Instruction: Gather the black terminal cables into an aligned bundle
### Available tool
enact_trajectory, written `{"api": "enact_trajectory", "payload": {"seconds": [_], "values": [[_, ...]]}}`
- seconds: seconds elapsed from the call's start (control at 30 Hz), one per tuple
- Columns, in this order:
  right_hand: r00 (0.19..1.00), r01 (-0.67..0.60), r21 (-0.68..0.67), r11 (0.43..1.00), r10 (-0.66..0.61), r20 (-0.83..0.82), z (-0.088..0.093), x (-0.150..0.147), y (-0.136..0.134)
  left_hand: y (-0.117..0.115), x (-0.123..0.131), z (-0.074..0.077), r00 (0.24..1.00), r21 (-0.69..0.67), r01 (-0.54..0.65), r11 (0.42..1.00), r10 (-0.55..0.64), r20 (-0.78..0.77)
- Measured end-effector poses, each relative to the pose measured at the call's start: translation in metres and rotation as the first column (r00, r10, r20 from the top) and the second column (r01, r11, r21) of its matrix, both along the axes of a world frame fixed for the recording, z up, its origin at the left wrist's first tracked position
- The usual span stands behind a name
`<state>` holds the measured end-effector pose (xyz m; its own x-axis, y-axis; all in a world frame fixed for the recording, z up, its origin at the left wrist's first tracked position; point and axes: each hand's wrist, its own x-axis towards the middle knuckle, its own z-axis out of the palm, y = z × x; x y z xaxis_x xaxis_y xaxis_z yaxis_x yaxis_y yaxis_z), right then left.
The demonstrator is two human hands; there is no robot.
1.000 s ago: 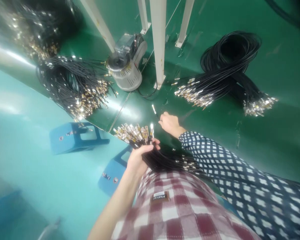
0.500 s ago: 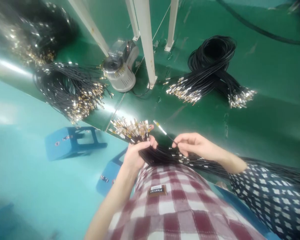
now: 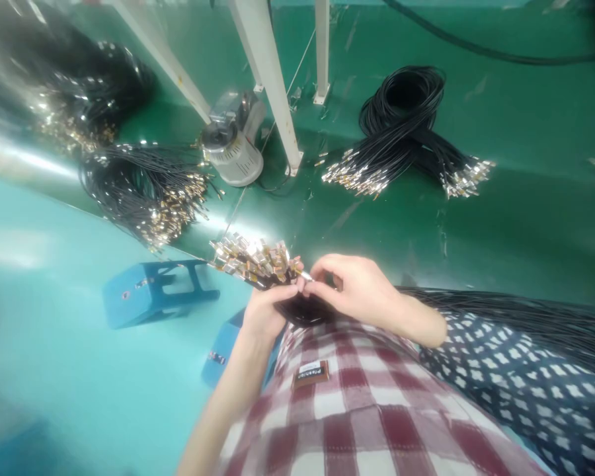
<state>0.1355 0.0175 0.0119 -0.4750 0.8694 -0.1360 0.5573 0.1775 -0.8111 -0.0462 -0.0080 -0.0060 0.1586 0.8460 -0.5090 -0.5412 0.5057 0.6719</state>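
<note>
My left hand [image 3: 270, 307] is closed around a thick bundle of black cables [image 3: 305, 311], just below their metal connector ends [image 3: 252, 258]. The silvery and gold ends fan out beyond my thumb. In a pinch, my right hand [image 3: 352, 281] holds a single cable [image 3: 306, 276] by its metal end, close against the left fingertips at the bundle's edge. Most of that cable is hidden behind my right fingers. More long black cables [image 3: 515, 320] stretch off to the right, past my right forearm, along the front of the green work surface.
A crossed coil of black cables [image 3: 401, 125] lies on the green table [image 3: 525, 231]. Further cable heaps [image 3: 129, 185] lie at the left beside a grey-white machine [image 3: 235, 152] and white metal legs [image 3: 272, 79]. Blue stools [image 3: 139, 291] stand on the floor.
My right hand has moved left with the single cable, bringing its metal end to the bundle in my left hand. The view has shifted slightly.
</note>
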Motion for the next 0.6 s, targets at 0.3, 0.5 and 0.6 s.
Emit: {"api": "enact_trajectory", "payload": {"seconds": [0.3,0.5,0.6], "values": [[0.999,-0.027,-0.165,0.986,0.031,0.019,-0.004,0.04,-0.017,-0.008,0.0,0.001,1.0,0.018,-0.014,1.0,0.013,0.024],[0.986,0.048,-0.144,0.988,-0.07,-0.151,0.01,0.0,-0.012,-0.013,-0.001,0.002,1.0,0.075,0.028,0.997,-0.029,0.007],[0.989,0.092,-0.118,0.989,-0.104,-0.104,0.012,0.003,-0.014,-0.016,-0.002,0.001,1.0,0.12,0.004,0.993,-0.002,-0.017]]}}
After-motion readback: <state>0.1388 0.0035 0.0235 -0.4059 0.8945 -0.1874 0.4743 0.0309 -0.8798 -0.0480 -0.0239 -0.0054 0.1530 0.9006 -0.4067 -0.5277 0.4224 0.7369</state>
